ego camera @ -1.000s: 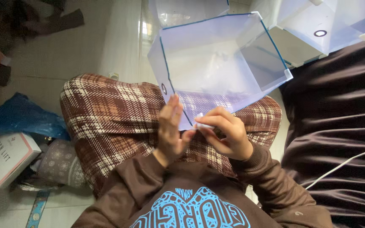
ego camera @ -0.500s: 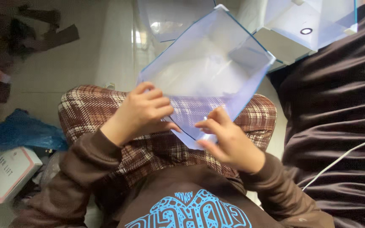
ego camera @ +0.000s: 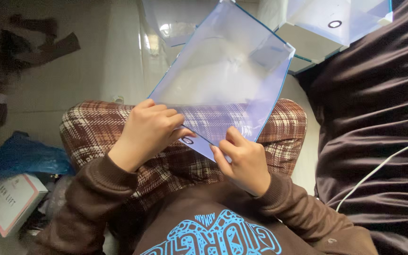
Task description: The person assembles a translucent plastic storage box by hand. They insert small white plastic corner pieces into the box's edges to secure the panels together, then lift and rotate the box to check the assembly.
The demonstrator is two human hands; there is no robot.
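The person sits with plaid-trousered knees [ego camera: 119, 132] up. The left hand [ego camera: 149, 132] grips the near left edge of a translucent plastic box [ego camera: 223, 71], fingers curled over the rim. The right hand [ego camera: 242, 158] pinches the box's near corner, fingers closed on the sheet. The box rests on the lap, tilted away and open toward the person. Beyond it, similar boxes [ego camera: 336, 23] lie on the floor [ego camera: 100, 61]. A dark cloth [ego camera: 378, 118] lies to the right.
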